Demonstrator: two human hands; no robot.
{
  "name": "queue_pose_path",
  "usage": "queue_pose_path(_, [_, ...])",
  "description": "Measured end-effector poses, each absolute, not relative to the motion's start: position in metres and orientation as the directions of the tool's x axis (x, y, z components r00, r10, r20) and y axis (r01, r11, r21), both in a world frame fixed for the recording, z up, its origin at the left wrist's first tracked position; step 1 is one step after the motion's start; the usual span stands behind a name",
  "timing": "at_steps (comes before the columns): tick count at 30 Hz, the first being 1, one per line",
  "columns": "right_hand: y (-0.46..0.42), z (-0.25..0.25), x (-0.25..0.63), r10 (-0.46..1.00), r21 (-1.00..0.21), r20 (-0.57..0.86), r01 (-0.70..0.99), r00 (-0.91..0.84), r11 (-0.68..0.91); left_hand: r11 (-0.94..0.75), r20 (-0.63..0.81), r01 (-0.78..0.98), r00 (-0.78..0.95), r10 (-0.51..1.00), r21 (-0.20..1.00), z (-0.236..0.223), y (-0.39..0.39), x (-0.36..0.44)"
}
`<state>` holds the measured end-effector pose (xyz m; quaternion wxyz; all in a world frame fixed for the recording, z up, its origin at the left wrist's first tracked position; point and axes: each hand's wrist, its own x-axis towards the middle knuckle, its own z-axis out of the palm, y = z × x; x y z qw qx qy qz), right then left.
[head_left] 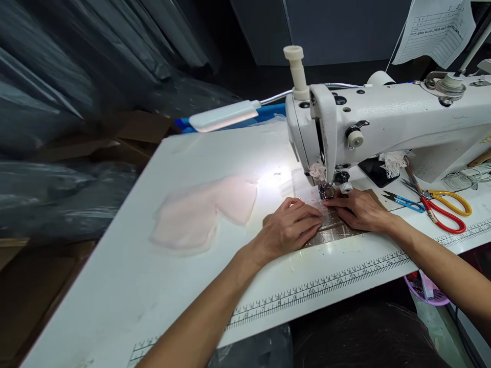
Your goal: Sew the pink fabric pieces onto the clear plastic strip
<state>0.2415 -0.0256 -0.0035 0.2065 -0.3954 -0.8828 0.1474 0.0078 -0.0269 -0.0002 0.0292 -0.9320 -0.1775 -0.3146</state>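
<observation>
under the presser foot (327, 192) of your sewing machine (387, 120) lies the sheer white fabric (304, 191) with pink marks, its near part between your hands. your left hand (290, 227) rests palm down, fingers loosely outstretched and a little bent, tips at the fabric. your right hand (356, 209) is half curled, thumb and forefinger at the fabric just beside the foot; i cannot tell whether they pinch it. the table (123, 291) reaches far to your left, with pale pink cloth (192, 214) lying there. its ruler-marked front edge runs near your wrists. blue snips (403, 201) and scissors (426, 196) lie just beyond your right wrist.
</observation>
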Motion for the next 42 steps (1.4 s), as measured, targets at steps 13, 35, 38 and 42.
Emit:
queue_pose_path(13, [-0.025,-0.006,0.246,0.644,-0.298,0.281,0.573,-0.711,0.763,-0.944,0.393,0.316,0.859,0.329,0.099,0.020,-0.027,0.010])
queue_pose_path(35, [-0.030,0.004,0.237,0.718,-0.201,0.205,0.689,-0.665,0.696,-0.879,0.341,0.462,0.813,0.472,0.114,0.008,-0.025,0.006])
queue_pose_path(38, [-0.030,0.003,0.237,0.721,-0.181,0.223,0.699,-0.656,0.692,-0.875,0.340,0.473,0.810,0.477,0.101,0.006,-0.025,0.005])
queue_pose_path(42, [-0.030,0.004,0.237,0.690,-0.226,0.256,0.653,-0.677,0.723,-0.875,0.343,0.473,0.809,0.477,0.099,0.006,-0.024,0.005])
